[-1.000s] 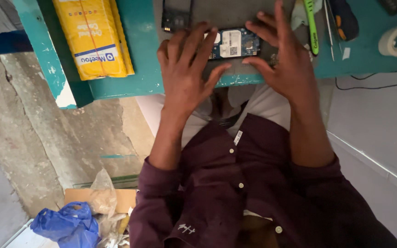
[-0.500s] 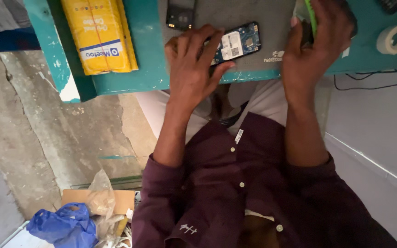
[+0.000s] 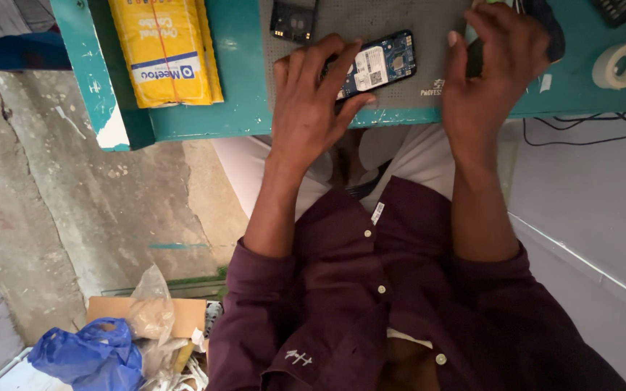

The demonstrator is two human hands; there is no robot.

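head view: the left hand (image 3: 313, 101) lies palm down at the near edge of the table (image 3: 240, 72), fingers (image 3: 327, 61) spread and slightly curled, their tips resting on an opened phone (image 3: 378, 64). the phone lies flat on a grey mat (image 3: 371, 22), its back cover off, showing a dark blue board and a white sticker; the thumb presses just below its near edge. the right hand (image 3: 490, 69) sits further right on the mat, apart from the phone, fingers bent and held close together around a dark object (image 3: 545, 29) and something green at the top edge; what exactly it grips i cannot tell, since the hand covers most of it.

a yellow package (image 3: 164, 47) with a blue and white label lies flat on the left part of the table, well apart from the hands. a second dark device (image 3: 293, 18) lies on the mat just beyond the left hand. a roll of pale tape (image 3: 621, 64) rests at the right end of the table, and black cables (image 3: 588, 134) hang below that edge.

lower down, the person's maroon shirt (image 3: 400, 304) fills the middle. on the concrete floor at bottom left sit a blue bag (image 3: 88, 355), a clear plastic bag (image 3: 150, 318) and a cardboard piece (image 3: 175, 313).
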